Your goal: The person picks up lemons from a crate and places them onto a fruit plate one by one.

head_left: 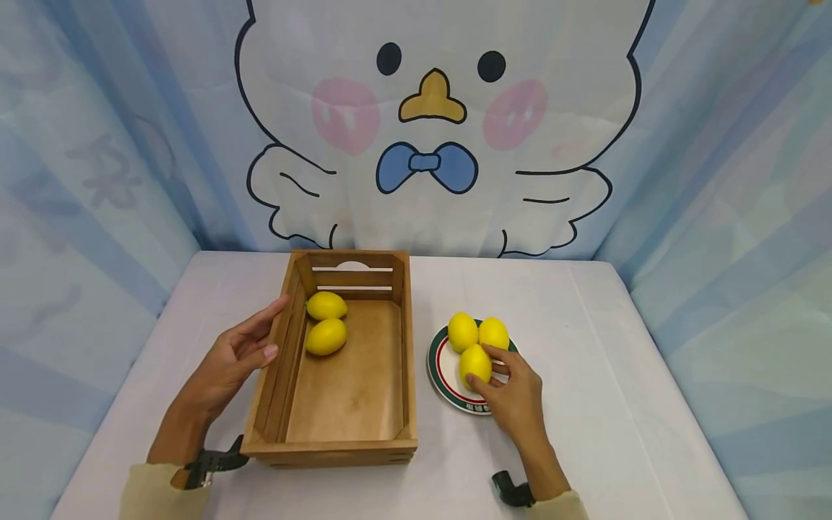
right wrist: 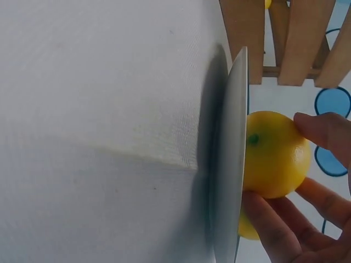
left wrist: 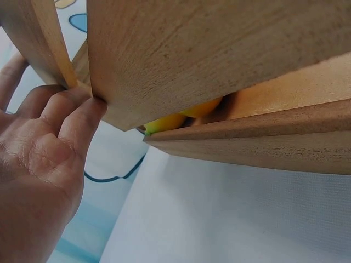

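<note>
In the head view my right hand [head_left: 516, 393] pinches the nearest yellow lemon [head_left: 475, 362] between thumb and fingers. This lemon sits at the plate's level, with two more lemons, a left one [head_left: 462, 331] and a right one [head_left: 494, 333], just behind it. Under them is a round white plate [head_left: 445, 368] with a green rim and red ring. The right wrist view shows the held lemon [right wrist: 277, 156] close against the plate's edge. My left hand [head_left: 230, 361] touches the outer left side of a wooden crate [head_left: 357, 404], its fingertips hidden by the slats [left wrist: 164, 60].
Inside the crate, two lemons lie along the left wall, one far [head_left: 327, 305] and one near [head_left: 326, 337]. A white cloth [head_left: 585, 426] covers the table. Behind it hangs a curtain [head_left: 429, 217] with a cartoon print, and more curtain flanks both sides.
</note>
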Demonstrator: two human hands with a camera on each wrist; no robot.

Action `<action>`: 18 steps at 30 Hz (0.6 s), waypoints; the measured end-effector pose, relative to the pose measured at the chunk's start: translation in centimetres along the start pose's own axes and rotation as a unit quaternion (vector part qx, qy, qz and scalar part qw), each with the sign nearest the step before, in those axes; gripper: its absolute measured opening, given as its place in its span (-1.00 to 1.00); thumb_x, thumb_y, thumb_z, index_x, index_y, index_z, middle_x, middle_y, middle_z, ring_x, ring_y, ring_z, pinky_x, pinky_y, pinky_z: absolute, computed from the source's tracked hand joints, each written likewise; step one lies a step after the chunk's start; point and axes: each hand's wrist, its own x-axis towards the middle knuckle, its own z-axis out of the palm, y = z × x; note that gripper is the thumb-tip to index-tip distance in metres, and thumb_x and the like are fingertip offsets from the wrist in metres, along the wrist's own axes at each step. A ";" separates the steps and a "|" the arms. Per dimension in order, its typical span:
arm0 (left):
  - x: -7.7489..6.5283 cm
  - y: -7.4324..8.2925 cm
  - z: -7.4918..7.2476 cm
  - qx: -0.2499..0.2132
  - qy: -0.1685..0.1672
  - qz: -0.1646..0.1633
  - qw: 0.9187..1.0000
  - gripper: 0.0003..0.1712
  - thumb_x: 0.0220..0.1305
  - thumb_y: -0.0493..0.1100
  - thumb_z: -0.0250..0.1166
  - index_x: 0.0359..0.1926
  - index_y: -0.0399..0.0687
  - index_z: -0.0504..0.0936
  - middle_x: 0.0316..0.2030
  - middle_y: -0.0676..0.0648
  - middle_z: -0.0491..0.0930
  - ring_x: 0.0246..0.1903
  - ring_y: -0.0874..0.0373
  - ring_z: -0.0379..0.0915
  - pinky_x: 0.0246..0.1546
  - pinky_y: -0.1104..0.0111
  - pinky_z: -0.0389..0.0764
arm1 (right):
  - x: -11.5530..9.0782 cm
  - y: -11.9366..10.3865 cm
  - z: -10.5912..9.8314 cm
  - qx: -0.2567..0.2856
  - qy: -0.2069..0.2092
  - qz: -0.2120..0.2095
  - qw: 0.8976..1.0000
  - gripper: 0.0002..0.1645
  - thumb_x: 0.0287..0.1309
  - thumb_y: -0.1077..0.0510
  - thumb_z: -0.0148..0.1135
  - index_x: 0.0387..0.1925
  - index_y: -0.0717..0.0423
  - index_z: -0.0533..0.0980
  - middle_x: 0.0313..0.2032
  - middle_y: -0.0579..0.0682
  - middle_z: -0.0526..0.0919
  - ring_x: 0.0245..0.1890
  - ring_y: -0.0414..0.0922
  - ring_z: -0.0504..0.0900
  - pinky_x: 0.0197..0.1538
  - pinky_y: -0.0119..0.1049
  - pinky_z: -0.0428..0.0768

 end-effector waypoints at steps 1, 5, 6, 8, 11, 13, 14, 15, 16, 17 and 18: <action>0.0 0.0 0.0 0.000 0.000 0.000 1.000 -0.19 0.57 -0.40 0.12 0.71 0.03 0.10 0.73 -0.09 -0.07 0.58 0.50 0.04 0.42 0.67 0.31 | 0.0 -0.1 0.0 -0.001 0.001 0.002 1.000 -0.27 0.08 0.16 0.67 0.30 0.05 0.61 0.19 0.08 0.66 0.15 0.07 0.73 0.09 -0.17 0.77; 0.0 0.0 0.0 -0.001 -0.003 -0.001 1.000 -0.19 0.57 -0.40 0.12 0.71 0.03 0.09 0.74 -0.09 -0.08 0.58 0.50 0.04 0.41 0.67 0.31 | -0.1 -0.1 0.0 -0.005 0.007 0.009 1.000 -0.28 0.08 0.13 0.67 0.29 0.08 0.61 0.21 0.11 0.66 0.12 0.08 0.74 0.08 -0.18 0.78; 0.0 0.0 -0.1 -0.001 -0.003 0.000 1.000 -0.19 0.57 -0.40 0.12 0.71 0.02 0.09 0.74 -0.09 -0.08 0.58 0.51 0.03 0.41 0.67 0.31 | -0.1 -0.1 -0.1 -0.005 0.007 0.011 1.000 -0.28 0.09 0.13 0.67 0.28 0.08 0.61 0.22 0.11 0.67 0.12 0.08 0.74 0.07 -0.19 0.78; 0.0 0.0 -0.1 0.000 -0.003 0.000 1.000 -0.19 0.57 -0.40 0.12 0.71 0.02 0.09 0.74 -0.08 -0.08 0.58 0.51 0.03 0.41 0.67 0.31 | -0.2 -0.2 -0.1 -0.006 0.005 0.016 1.000 -0.29 0.10 0.12 0.67 0.28 0.08 0.61 0.22 0.11 0.67 0.11 0.07 0.74 0.08 -0.19 0.78; 0.0 0.0 -0.1 0.000 -0.003 0.001 1.000 -0.18 0.57 -0.41 0.11 0.71 0.02 0.09 0.74 -0.08 -0.07 0.58 0.51 0.03 0.41 0.68 0.30 | -0.1 -0.3 -0.1 -0.011 0.001 0.023 1.000 -0.30 0.12 0.09 0.65 0.29 0.07 0.61 0.22 0.11 0.66 0.12 0.06 0.73 0.09 -0.20 0.78; 0.0 0.0 -0.1 0.001 -0.003 0.002 1.000 -0.18 0.57 -0.41 0.12 0.71 0.02 0.09 0.74 -0.07 -0.07 0.58 0.51 0.03 0.41 0.68 0.30 | -0.1 -0.3 -0.1 -0.011 -0.002 0.027 1.000 -0.30 0.14 0.08 0.64 0.30 0.07 0.61 0.21 0.11 0.65 0.13 0.06 0.73 0.10 -0.19 0.78; 0.0 0.0 -0.1 0.000 -0.002 0.002 1.000 -0.18 0.57 -0.41 0.12 0.71 0.02 0.09 0.74 -0.08 -0.07 0.58 0.51 0.02 0.42 0.68 0.30 | -0.1 -0.3 -0.1 -0.010 -0.002 0.026 1.000 -0.30 0.14 0.08 0.64 0.30 0.07 0.61 0.21 0.13 0.65 0.13 0.07 0.73 0.11 -0.19 0.78; 0.0 0.0 -0.1 0.001 -0.002 0.001 1.000 -0.18 0.57 -0.41 0.12 0.71 0.02 0.09 0.74 -0.08 -0.07 0.58 0.50 0.03 0.42 0.68 0.30 | -0.1 -0.3 -0.1 -0.010 -0.002 0.027 1.000 -0.30 0.14 0.08 0.64 0.31 0.07 0.61 0.21 0.14 0.65 0.14 0.08 0.73 0.11 -0.18 0.78; 0.0 0.0 -0.1 0.001 -0.002 0.001 1.000 -0.18 0.57 -0.40 0.12 0.71 0.02 0.09 0.74 -0.08 -0.07 0.58 0.50 0.03 0.42 0.67 0.30 | -0.1 -0.3 -0.1 -0.011 -0.003 0.027 1.000 -0.30 0.15 0.08 0.64 0.31 0.07 0.61 0.21 0.14 0.65 0.14 0.07 0.73 0.11 -0.19 0.78; 0.0 0.0 -0.1 0.001 -0.001 0.000 1.000 -0.18 0.57 -0.40 0.12 0.71 0.02 0.09 0.74 -0.07 -0.07 0.58 0.50 0.03 0.41 0.67 0.30 | -0.1 -0.3 -0.2 -0.011 -0.003 0.028 1.000 -0.29 0.14 0.07 0.64 0.31 0.08 0.61 0.21 0.14 0.65 0.14 0.07 0.73 0.11 -0.19 0.78; 0.0 0.0 -0.1 0.001 -0.001 0.000 1.000 -0.18 0.57 -0.40 0.12 0.71 0.03 0.09 0.74 -0.07 -0.07 0.59 0.50 0.03 0.41 0.68 0.30 | -0.1 -0.3 -0.2 -0.010 -0.002 0.028 1.000 -0.29 0.14 0.07 0.64 0.31 0.08 0.61 0.21 0.14 0.65 0.13 0.07 0.73 0.10 -0.20 0.78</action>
